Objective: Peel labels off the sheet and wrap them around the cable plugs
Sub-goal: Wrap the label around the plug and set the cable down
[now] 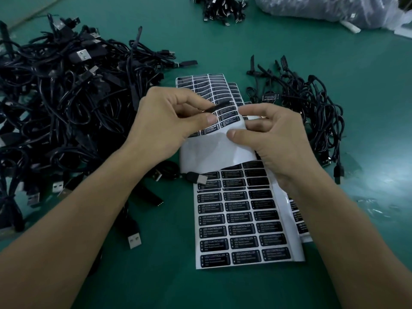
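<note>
Two hands meet mid-worktop (223, 45). L hand (169, 117) pinches a thin black strip (219, 106) btw thumb & forefinger; label or plug, can't tell. R hand (278, 139): thumb & fingers clamped on the bent-up sheet (211, 152), white backing showing. Below it a flat sheet (240, 221) lies toward the front edge. Big cable pile (55, 97) at the left edge, smaller bunch (316, 105) to the right.

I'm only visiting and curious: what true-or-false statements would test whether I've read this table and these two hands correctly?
1. The right hand holds the bent white label sheet. True.
2. The rectangular labels are red. False: they are black.
3. The bigger heap of black cables lies on the person's left. True.
4. The table surface is bare wood. False: it is green.
5. The left hand is empty. False: it pinches a thin black piece.
</note>
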